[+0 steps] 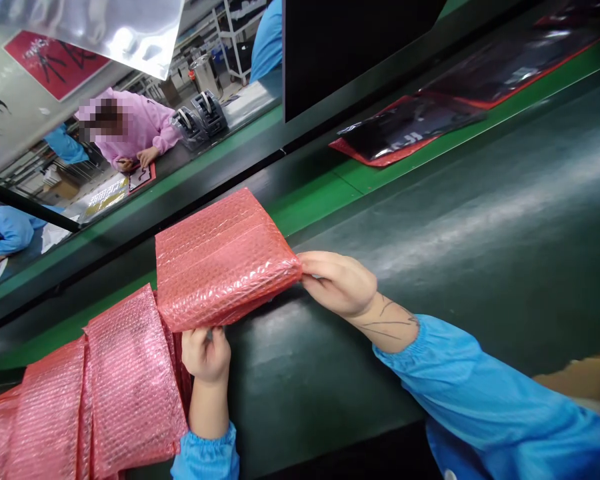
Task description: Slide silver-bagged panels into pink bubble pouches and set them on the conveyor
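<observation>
- Slippage is the chief risk: the pink bubble wrap (225,260), folded into a flat packet at the centre of view, is held only at two edges, so a slackened grip could let its layers spring apart.
- Drag is the second risk: the loose wrap tail (130,393) trails toward 7 o'clock, and its weight could pull the packet askew on the dark green belt (480,227).
- Left hand (206,353): fingers curled nearly closed, pinching the packet's lower edge.
- Right hand (337,283): fingers nearly closed, gripping the packet's edge at 3 o'clock.
- Packet contents: hidden by the wrap; whether anything is inside cannot be told.
- Black packs in red-edged sleeves (410,130): lying flat at 1 o'clock; contents not visible.
- Silver foil bag (115,30): at 11 o'clock, with its contents not visible.
</observation>
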`<state>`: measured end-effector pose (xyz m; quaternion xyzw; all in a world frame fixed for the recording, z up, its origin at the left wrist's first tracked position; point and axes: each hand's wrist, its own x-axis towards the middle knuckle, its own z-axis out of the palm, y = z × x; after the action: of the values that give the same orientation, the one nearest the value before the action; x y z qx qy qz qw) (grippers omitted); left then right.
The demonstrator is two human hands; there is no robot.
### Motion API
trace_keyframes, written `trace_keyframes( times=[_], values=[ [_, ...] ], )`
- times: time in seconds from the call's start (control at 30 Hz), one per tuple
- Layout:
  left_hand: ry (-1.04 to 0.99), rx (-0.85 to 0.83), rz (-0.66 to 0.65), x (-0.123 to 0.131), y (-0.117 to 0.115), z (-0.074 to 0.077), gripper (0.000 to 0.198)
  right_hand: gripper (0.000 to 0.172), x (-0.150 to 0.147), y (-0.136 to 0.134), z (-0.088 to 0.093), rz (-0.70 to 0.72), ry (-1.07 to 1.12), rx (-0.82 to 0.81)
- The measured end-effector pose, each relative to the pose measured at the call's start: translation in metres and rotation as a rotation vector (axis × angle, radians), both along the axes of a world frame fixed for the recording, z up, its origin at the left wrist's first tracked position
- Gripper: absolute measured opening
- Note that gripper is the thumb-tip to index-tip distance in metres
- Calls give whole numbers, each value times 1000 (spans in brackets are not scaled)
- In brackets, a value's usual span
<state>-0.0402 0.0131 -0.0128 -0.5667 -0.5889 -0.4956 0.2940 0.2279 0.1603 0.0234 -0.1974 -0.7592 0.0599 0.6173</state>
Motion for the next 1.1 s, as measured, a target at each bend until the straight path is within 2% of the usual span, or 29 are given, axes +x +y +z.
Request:
trace_keyframes(
  times=[0.13, 0.3, 0.4, 0.47, 0.57, 0.73, 0.9, 1.0, 1.1],
  values=[
    [41, 31, -13, 0, -1, -2, 27, 29, 8, 3, -4, 69, 6, -2],
    [-13, 9, -22, 8, 7, 14, 16, 8, 10, 19, -8, 164, -1, -63],
    [-28, -38, -11, 13, 11, 23, 11, 9, 9, 30, -10, 139, -16, -80],
    [-60, -111, -22, 14, 15, 23, 9, 10, 8, 35, -10, 128, -36, -121],
    [-145, -286, -32, 10, 22, 14, 14, 10, 7, 41, -11, 142, -143, -280],
    [-264, -559, -113, -3, 33, -8, 14, 8, 13, 52, -19, 196, -369, -606],
    [-372, -691, -187, -3, 35, -19, 11, 7, 15, 55, -26, 256, -470, -767],
    [-460, -725, -225, 1, 36, -21, 13, 3, 6, 53, -34, 317, -424, -926],
    [-724, -635, -219, 5, 37, -23, 23, 17, -11, 49, -45, 373, -188, -1164]
  ],
)
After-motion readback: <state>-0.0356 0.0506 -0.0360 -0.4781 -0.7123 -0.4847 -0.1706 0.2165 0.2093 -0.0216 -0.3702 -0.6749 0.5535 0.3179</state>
